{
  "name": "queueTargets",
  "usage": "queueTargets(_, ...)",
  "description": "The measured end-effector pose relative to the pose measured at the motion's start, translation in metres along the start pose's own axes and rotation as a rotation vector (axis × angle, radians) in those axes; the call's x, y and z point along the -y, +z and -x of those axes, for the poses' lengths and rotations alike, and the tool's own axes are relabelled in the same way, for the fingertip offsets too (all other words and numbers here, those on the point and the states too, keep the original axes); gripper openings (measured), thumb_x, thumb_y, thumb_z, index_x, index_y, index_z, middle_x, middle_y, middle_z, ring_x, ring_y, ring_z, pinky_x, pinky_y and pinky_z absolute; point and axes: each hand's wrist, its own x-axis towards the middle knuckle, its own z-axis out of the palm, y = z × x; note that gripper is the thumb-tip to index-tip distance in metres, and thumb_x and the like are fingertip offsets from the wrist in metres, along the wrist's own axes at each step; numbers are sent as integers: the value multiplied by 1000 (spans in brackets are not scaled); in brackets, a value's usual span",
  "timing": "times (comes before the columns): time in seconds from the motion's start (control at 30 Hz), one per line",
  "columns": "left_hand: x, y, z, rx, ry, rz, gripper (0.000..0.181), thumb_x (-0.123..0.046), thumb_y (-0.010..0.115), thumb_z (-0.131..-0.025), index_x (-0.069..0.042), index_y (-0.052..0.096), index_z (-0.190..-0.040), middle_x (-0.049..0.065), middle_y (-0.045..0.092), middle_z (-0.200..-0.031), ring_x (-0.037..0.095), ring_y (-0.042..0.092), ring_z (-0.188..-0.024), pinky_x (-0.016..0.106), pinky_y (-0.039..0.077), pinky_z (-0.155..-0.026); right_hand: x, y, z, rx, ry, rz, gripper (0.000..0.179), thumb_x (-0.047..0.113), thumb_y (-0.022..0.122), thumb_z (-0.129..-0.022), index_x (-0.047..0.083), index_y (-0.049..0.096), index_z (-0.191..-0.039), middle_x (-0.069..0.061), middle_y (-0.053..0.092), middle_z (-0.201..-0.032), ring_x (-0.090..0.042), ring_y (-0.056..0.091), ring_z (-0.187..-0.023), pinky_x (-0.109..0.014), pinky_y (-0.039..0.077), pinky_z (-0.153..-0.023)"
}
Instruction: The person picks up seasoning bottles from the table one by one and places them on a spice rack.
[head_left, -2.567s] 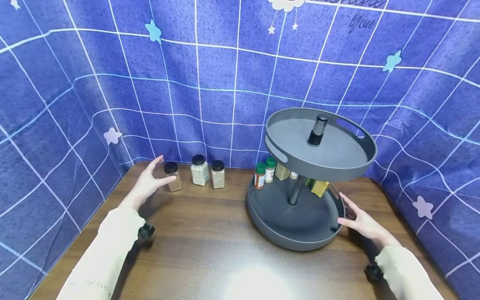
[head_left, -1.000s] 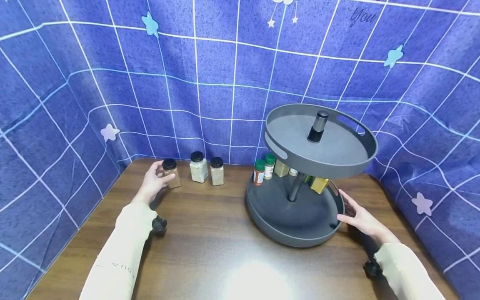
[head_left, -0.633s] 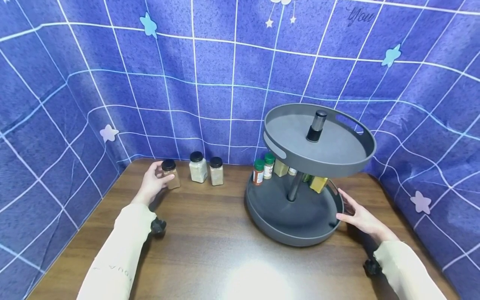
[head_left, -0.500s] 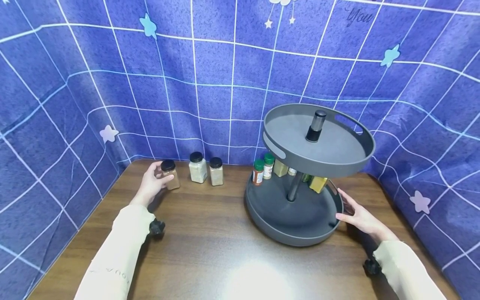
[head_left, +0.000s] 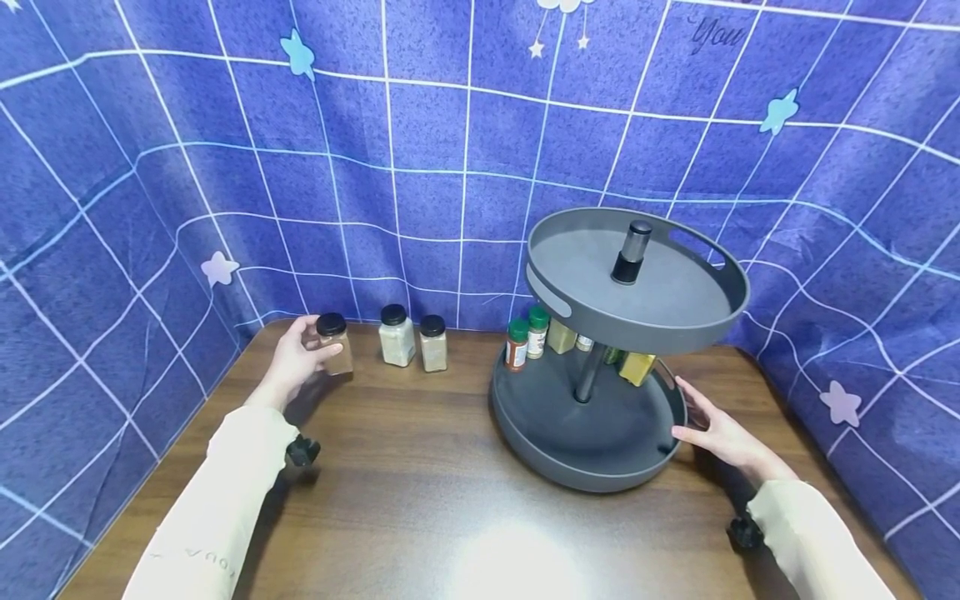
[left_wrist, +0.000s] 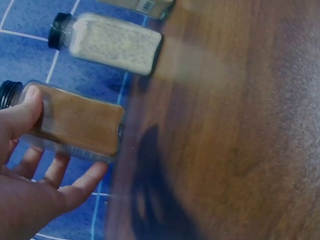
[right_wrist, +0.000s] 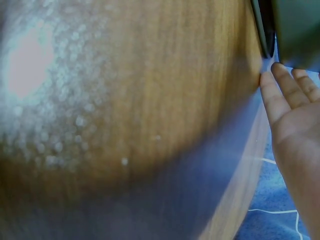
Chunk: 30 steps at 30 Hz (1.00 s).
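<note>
My left hand (head_left: 288, 360) grips a square spice jar (head_left: 339, 357) with a black lid and brown powder, at the back left of the table. In the left wrist view my thumb presses the front of this jar near its neck, and the fingers curl behind it. My right hand (head_left: 722, 433) rests against the right side of a dark grey two-tier turntable (head_left: 585, 479), at the rim of its lower tier. Its fingers are fairly straight in the right wrist view, with the tips at the tray wall (right_wrist: 300, 35).
A wider jar (head_left: 397, 340) of pale flakes and a smaller beige one (head_left: 433, 348) stand right of my left hand. On the lower tier stand green-capped bottles (head_left: 516, 348) and a yellow container (head_left: 637, 370). The upper tier (head_left: 585, 258) overhangs them. A blue curtain (head_left: 420, 167) hangs behind.
My left hand reached in, closed around the brown jar, and has now shifted it slightly left and up. The right hand has stayed at the turntable's rim.
</note>
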Motion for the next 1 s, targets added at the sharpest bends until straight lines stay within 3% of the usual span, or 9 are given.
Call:
queueTargets(0.2,-15,-4,1,14,-7,-34,63,-8,69,-85,-1,33,-137,17,49,-123,-5,50,-86,28,55,-64,0,0,0,0,-3,2,83,16,64,-90,11,10,-152,-29,21,-150,-49,33,-128,-3,31,-87)
queueTargets(0.5,-40,-6,4,33,4,-42,62,-10,68,-86,-2,34,-137,10,51,-120,-6,52,-86,33,56,-65,-1,-1,0,7,-23,-7,83,13,64,-89,10,10,-152,-30,21,-150,-50,33,-127,-3,33,-87)
queueTargets(0.73,-60,0,8,46,26,-29,61,-11,71,-83,-4,39,-134,0,52,-112,2,53,-89,34,56,-65,2,-3,-1,23,-16,-27,84,13,65,-89,9,9,-152,-29,21,-150,-48,33,-127,-5,35,-88)
queueTargets(0.8,-66,3,9,48,36,-12,59,-10,72,-83,-4,40,-132,-4,52,-109,3,54,-89,35,57,-65,3,-4,-1,27,-21,-29,84,13,66,-89,8,10,-152,-30,21,-150,-41,36,-127,-6,36,-89)
queueTargets(1.0,-83,14,9,69,47,57,57,-8,73,-81,-8,43,-129,-6,52,-110,3,57,-91,34,57,-67,0,-6,-1,61,-48,-90,86,10,66,-87,6,8,-151,-34,18,-148,8,40,-119,-6,37,-90)
